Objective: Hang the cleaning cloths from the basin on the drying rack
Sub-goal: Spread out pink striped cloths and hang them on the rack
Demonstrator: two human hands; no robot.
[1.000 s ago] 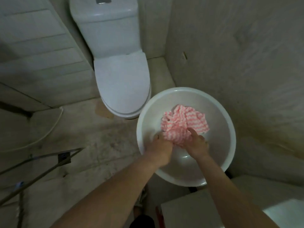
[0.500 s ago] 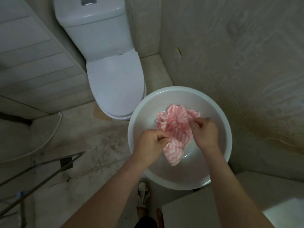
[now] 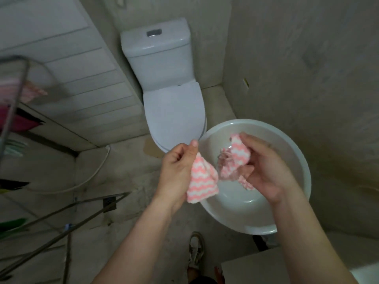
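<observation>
1. Standing at the bottom edge is one foot in a worn shoe [image 3: 195, 250] on the bare concrete floor [image 3: 131, 177], with a pale box corner [image 3: 252, 269] just to its right.
2. Both bare forearms reach forward from the lower part of the view, and the hands are raised above the floor and the basin.
3. The left hand [image 3: 176, 171] is curled closed, thumb pressed against the fingers, pinching the top edge of a pink-and-white wavy-striped cloth [image 3: 202, 181]; the free end of this cloth hangs below the hand, over the basin's left rim.
4. The right hand [image 3: 264, 169] is closed around a bunched pink-and-white cloth [image 3: 235, 158], with the fingers wrapped over its upper fold and a small end drooping under the palm. Whether the two pink pieces are one cloth or two cannot be told.
5. Under the hands, the white round basin [image 3: 295, 160] sits on the floor against the right-hand wall; its visible bottom is bare and glossy.
6. At the left, thin metal bars of the drying rack [image 3: 18, 95] run up the frame edge, with pink, magenta and green cloths [image 3: 18, 121] blurred on it.
7. Beyond the basin stands a white toilet [image 3: 174, 111], lid closed, touching the back wall.
8. A pale hose [image 3: 96, 171] curves along the floor between the rack and the toilet.
</observation>
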